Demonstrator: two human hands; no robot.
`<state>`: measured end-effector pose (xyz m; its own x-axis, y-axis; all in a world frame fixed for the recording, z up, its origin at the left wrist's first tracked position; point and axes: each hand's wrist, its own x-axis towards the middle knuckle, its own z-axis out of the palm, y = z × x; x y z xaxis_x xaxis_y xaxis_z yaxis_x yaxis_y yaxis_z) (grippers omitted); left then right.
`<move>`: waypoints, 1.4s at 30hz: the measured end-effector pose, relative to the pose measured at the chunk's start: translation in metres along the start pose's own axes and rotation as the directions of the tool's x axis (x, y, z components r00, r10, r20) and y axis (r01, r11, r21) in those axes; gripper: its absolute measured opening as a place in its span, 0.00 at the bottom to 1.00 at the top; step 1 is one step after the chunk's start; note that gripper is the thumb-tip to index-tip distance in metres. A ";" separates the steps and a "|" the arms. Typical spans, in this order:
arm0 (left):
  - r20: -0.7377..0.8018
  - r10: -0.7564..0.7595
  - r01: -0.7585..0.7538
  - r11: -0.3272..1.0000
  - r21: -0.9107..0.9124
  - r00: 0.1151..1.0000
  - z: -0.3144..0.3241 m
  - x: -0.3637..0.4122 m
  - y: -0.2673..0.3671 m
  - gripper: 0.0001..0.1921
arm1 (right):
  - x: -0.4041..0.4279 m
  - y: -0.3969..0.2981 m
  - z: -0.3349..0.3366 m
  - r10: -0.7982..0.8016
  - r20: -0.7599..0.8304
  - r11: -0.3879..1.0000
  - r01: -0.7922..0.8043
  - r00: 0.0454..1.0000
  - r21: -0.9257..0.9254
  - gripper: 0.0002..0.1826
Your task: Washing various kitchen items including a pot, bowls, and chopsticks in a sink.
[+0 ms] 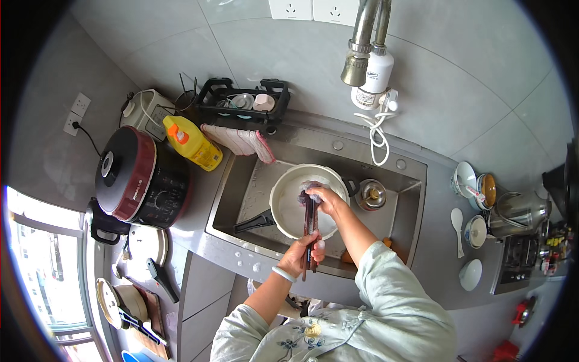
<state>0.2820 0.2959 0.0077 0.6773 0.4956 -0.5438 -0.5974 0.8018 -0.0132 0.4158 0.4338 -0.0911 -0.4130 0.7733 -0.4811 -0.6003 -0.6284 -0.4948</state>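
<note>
My left hand (302,254), with a pale bangle at the wrist, grips a bundle of dark chopsticks (310,217) near one end. Around the other end, my right hand (326,200) presses a soapy scrubbing cloth or pad (309,192); its exact kind is hard to tell. Both the scrubber and the upper chopsticks are over a pale pressure-cooker pot (282,212) with whitish liquid inside. The pot sits in a stainless steel sink (258,174), its long black handle (254,221) pointing left.
Right of the pot stands a metal-rimmed container (372,195). A faucet (355,68) hangs above the sink's back. On the left are a yellow detergent bottle (196,145), a striped cloth (239,139) and an electric pressure cooker (144,178). Bowls (471,275) and a white spoon (457,231) occupy the right counter.
</note>
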 end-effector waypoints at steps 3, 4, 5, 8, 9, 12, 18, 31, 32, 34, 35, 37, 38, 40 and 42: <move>-0.018 0.000 0.000 1.000 -0.002 1.000 0.000 0.004 0.003 0.09 | -0.004 0.003 -0.003 0.002 0.056 1.000 -0.002 0.998 -0.001 0.18; -0.004 -0.039 0.039 0.999 0.011 0.999 0.001 0.006 0.004 0.07 | -0.002 0.003 -0.006 -0.025 0.034 0.999 0.026 0.999 -0.032 0.17; 0.009 -0.077 0.077 0.997 0.025 0.997 0.003 0.008 0.005 0.06 | -0.001 0.002 -0.010 -0.052 0.014 0.997 0.052 0.999 -0.062 0.17; -0.259 -0.031 0.154 0.870 0.469 0.965 -0.004 0.021 0.007 0.08 | 0.007 0.003 -0.005 -0.224 -0.189 0.836 0.089 0.956 -0.542 0.13; -0.266 -0.025 0.151 0.872 0.465 0.964 -0.007 0.021 0.010 0.08 | 0.008 0.003 0.000 -0.215 -0.184 0.838 0.085 0.959 -0.539 0.13; -0.337 0.496 0.350 0.070 0.934 0.800 -0.003 0.017 0.014 0.12 | 0.014 0.002 0.007 -0.347 -0.239 0.384 -0.095 0.907 -0.918 0.11; -0.018 0.649 0.491 -0.557 0.670 0.761 -0.022 0.039 0.002 0.16 | 0.044 0.002 -0.048 -0.353 0.043 -0.229 -0.042 0.935 -0.972 0.17; -0.350 0.300 -0.049 0.816 0.577 0.887 -0.040 0.009 0.046 0.08 | 0.025 0.053 -0.053 0.059 -0.095 -0.645 -0.034 0.994 -0.764 0.17; -0.366 0.303 -0.053 0.828 0.559 0.880 -0.039 0.015 0.044 0.08 | 0.022 0.049 -0.064 -0.090 -0.116 -0.629 -0.147 0.989 -0.763 0.17; -0.385 0.309 -0.059 0.839 0.541 0.870 -0.039 0.019 0.043 0.08 | 0.019 0.040 -0.061 -0.234 -0.132 -0.596 -0.250 0.963 -0.763 0.17; -0.382 0.304 -0.062 0.845 0.531 0.873 -0.038 0.022 0.043 0.08 | 0.019 0.030 -0.060 -0.185 -0.217 -0.527 -0.283 0.958 -0.801 0.16; -0.374 0.295 -0.064 0.851 0.521 0.879 -0.039 0.026 0.042 0.09 | 0.014 0.017 -0.057 -0.134 -0.299 -0.458 -0.327 0.945 -0.827 0.16; -0.380 0.307 -0.056 0.835 0.547 0.873 -0.041 0.030 0.042 0.09 | 0.008 0.010 -0.056 -0.111 -0.233 -0.303 -0.256 0.966 -0.918 0.16; -0.389 0.332 -0.064 0.824 0.563 0.859 -0.050 0.035 0.043 0.09 | -0.010 0.000 -0.038 -0.119 -0.047 0.034 -0.043 0.992 -0.998 0.17; -0.455 0.334 -0.004 0.810 0.587 0.826 -0.057 0.042 0.045 0.07 | -0.035 -0.008 -0.007 0.015 0.095 0.471 0.077 0.995 -0.879 0.16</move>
<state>0.2588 0.3339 -0.0636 0.1647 0.5251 -0.8349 -0.2349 0.8430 0.4839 0.4402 0.4109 -0.0755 -0.4850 0.7685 -0.4174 0.2873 -0.3108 -0.9060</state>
